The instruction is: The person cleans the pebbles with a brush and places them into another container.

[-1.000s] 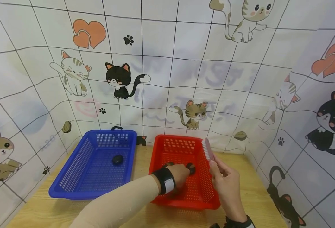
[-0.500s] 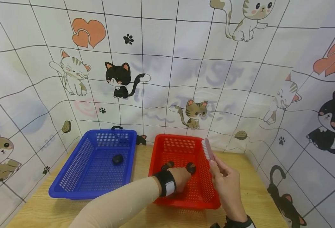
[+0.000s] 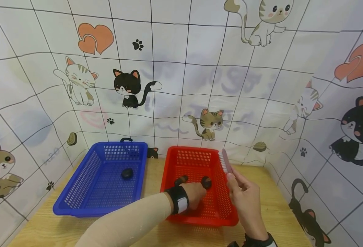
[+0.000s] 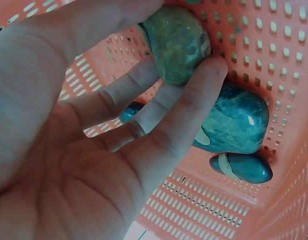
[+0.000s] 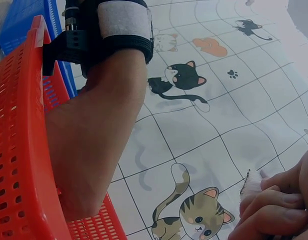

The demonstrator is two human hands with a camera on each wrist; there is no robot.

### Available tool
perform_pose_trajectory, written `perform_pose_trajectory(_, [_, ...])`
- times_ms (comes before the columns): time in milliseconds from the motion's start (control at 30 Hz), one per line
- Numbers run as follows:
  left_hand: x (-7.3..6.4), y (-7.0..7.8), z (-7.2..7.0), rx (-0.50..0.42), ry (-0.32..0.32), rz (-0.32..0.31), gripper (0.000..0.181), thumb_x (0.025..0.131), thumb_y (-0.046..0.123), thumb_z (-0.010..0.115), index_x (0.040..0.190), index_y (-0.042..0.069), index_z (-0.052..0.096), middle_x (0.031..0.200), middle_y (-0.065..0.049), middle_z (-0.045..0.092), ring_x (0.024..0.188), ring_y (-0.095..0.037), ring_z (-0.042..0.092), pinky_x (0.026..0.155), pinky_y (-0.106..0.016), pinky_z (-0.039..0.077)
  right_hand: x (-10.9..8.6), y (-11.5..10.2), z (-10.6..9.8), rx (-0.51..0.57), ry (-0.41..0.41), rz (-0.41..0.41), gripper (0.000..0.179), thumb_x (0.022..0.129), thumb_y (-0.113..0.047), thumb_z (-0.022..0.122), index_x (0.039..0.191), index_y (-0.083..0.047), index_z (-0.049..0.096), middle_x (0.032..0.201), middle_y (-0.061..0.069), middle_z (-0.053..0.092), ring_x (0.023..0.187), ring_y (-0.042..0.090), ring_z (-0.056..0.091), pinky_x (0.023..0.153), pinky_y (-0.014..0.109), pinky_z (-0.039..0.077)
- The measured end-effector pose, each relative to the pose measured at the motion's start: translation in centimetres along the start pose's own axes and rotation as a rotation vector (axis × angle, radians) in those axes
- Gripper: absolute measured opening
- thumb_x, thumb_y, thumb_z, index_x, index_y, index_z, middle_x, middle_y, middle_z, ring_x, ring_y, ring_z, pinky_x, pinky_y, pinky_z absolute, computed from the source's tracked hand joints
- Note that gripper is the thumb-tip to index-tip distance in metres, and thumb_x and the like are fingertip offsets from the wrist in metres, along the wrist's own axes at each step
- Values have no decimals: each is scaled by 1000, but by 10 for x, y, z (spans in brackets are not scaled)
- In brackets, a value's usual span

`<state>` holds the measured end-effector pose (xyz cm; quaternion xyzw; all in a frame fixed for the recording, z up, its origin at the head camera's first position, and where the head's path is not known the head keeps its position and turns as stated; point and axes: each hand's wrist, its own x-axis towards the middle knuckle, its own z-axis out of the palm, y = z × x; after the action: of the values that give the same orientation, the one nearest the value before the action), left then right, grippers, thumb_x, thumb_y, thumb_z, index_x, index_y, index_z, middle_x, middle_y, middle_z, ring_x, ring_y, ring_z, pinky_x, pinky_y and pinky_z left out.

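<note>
My left hand (image 3: 193, 195) reaches down into the red basket (image 3: 220, 206). In the left wrist view its thumb and fingers curl about a smooth greenish stone (image 4: 179, 45). Close by in the basket lie a larger polished stone (image 4: 239, 120), a small oval stone with a pale band (image 4: 249, 167) and another small dark stone (image 4: 131, 111), partly behind the fingers. From the head, two dark-and-brown stones show beyond the left hand. At the basket's right side my right hand (image 3: 244, 197) holds up a pink-backed brush (image 3: 225, 162), white bristles facing left.
A blue basket (image 3: 61, 206) stands to the left on the wooden table (image 3: 153, 173), with one black stone (image 3: 127, 173) inside. Behind and at both sides hangs a white sheet (image 3: 175, 44) printed with cats and grid lines.
My left hand has shifted slightly toward me, baring more of the stone just beyond its wrist. The right hand keeps the brush in the same place.
</note>
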<state>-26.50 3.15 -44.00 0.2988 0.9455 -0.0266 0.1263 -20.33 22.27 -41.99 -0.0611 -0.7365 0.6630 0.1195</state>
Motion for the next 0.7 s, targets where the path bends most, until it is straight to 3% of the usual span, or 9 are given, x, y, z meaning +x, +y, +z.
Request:
perform_pose_trajectory(167, [-1, -6, -6, -12, 10, 11, 20, 91, 15, 98, 102, 21, 82, 81, 3, 69, 70, -14, 62, 65, -30, 55, 0, -1, 0, 19, 1, -7, 48, 117, -28, 75, 161, -12, 70, 80, -7, 57, 55, 7, 41, 48, 21, 35])
perform_pose_trajectory(367, [-10, -21, -18, -166, 6, 13, 22, 90, 22, 101, 91, 20, 79, 71, 5, 64, 63, -11, 59, 57, -27, 51, -2, -4, -4, -26, 14, 15, 48, 117, -30, 74, 163, -18, 69, 86, -5, 59, 58, 9, 43, 51, 23, 36])
perform_pose_trajectory(467, [-18, -30, -24, -265, 19, 44, 20, 92, 22, 100, 86, 21, 81, 67, 6, 67, 61, -10, 62, 56, -23, 54, -2, -5, -5, -43, 19, 23, 49, 117, -31, 74, 165, -19, 68, 89, -4, 60, 60, 11, 44, 53, 23, 37])
perform_pose_trajectory(600, [-28, -42, -31, -367, 80, 102, 10, 95, 20, 98, 99, 19, 89, 77, 9, 76, 68, -8, 68, 64, -21, 61, -3, -6, -5, -38, 23, 8, 49, 117, -31, 74, 164, -19, 68, 89, -5, 60, 60, 10, 44, 53, 23, 38])
perform_pose_trajectory(700, [-37, -50, -33, -422, 141, 133, 12, 98, 20, 94, 106, 17, 86, 84, 9, 76, 74, -6, 67, 69, -20, 61, -4, -6, -5, -17, 22, -9, 48, 117, -29, 75, 163, -17, 69, 87, -5, 61, 59, 9, 43, 52, 22, 38])
